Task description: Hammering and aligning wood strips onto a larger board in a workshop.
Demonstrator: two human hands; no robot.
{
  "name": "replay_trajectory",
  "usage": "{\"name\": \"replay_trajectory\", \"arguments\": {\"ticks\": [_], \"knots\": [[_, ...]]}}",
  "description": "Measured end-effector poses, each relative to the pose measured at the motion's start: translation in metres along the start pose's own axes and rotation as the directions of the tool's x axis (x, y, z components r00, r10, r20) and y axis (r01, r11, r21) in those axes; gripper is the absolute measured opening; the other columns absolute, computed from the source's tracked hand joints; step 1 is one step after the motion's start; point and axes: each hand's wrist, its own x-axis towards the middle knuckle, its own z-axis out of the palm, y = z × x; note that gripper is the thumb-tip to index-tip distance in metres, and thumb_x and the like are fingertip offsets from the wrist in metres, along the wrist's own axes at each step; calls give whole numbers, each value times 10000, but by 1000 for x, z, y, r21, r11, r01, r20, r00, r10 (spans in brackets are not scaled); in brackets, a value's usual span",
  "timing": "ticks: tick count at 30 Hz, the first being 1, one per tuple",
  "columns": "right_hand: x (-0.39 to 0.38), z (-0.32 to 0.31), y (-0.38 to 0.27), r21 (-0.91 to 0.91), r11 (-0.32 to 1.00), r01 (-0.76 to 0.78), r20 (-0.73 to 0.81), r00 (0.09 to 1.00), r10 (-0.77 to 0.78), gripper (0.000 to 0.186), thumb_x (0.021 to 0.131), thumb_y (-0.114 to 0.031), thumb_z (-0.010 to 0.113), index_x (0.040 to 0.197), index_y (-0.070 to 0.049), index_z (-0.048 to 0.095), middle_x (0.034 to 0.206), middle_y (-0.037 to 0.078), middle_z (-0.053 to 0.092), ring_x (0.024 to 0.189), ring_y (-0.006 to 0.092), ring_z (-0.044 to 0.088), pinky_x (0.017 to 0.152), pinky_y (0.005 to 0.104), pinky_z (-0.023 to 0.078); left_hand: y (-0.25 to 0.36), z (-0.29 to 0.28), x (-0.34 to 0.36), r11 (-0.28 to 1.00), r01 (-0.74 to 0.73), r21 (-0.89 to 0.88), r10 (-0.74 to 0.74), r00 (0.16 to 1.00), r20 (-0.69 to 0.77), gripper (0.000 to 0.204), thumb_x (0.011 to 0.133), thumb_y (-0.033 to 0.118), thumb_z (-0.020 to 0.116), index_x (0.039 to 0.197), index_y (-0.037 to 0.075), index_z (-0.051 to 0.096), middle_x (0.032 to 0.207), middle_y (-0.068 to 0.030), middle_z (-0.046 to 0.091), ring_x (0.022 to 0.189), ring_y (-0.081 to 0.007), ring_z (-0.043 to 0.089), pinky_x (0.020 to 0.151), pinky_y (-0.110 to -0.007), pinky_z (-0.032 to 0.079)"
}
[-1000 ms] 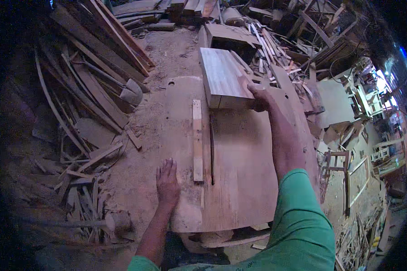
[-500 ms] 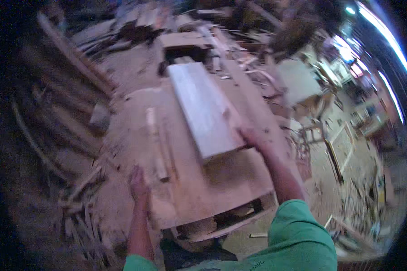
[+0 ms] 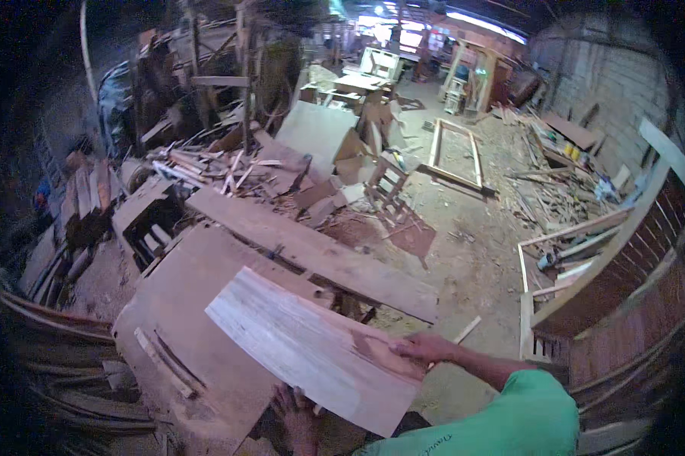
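The pale board [image 3: 304, 342] is now lying or hovering, I cannot tell which, over the near right part of the work table [image 3: 205, 258], and its near end is reaching past the table edge. A moment ago it was pointing more to the far end; now it is coming close to the person's body, and the view is turning to the right. I am judging that this is bringing the board out of its place over the table, with the right side carrying most of the control.

The right hand [image 3: 424, 347] is grasping the board by its right edge, near the closer end. The left hand [image 3: 293, 414] is spreading its fingers just beside the near left edge; it is not closing on anything I can see, and whether it is touching the board I cannot tell.

Farther left on the table, a narrow wood strip [image 3: 162, 362] is lying alone. Beyond the board, a long plank [image 3: 319, 254] is stretching along the table's far side. Farther away, a wooden frame [image 3: 436, 143] is lying on the floor, and at right a slatted piece [image 3: 631, 258] is leaning.
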Motion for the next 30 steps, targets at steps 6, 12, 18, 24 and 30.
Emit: {"name": "replay_trajectory", "arguments": {"ticks": [6,12,18,24,30], "knots": [[-37,-115,36,-53,855,515,31,857,-514,672,1036,-590,489,1381,-27,611,1311,165,679,1177,300,666,1036,429,501,78,9,59,945,-328,3,327,940,94,592,937,275,708,1432,102,432,1556,-235,417,1483,-438,357,1197,-648,261],[-58,-182,43,842,167,514,-184,563,-806,874,959,-620,579,1562,-27,355,1478,186,542,1331,348,561,1115,555,440,212,-36,124,883,-172,-437,132,984,-121,644,796,180,843,1323,81,487,1331,-147,537,1258,-332,531,1092,-490,402],[50,-37,-1,450,490,746,-433,663,-611,782,909,-286,783,1531,-40,378,1405,158,576,1278,292,571,1090,462,455,308,-115,190,681,87,-727,-153,988,-25,556,728,144,894,1156,42,553,1108,-101,637,991,-231,640,883,-383,527],[111,88,18,740,457,494,-304,851,-427,697,897,-305,787,1441,-36,445,1249,118,619,1133,262,616,955,428,544,252,-132,202,675,463,-575,-448,876,179,742,795,375,881,1338,9,534,1180,-145,657,1048,-231,644,925,-387,520],[102,147,11,782,542,307,-45,896,-442,576,933,-359,736,1357,-22,541,1173,80,644,1053,216,616,913,403,527,103,-97,35,599,713,-364,-675,694,251,958,855,510,808,1554,28,366,1484,-202,508,1332,-276,521,1137,-408,403]]}}
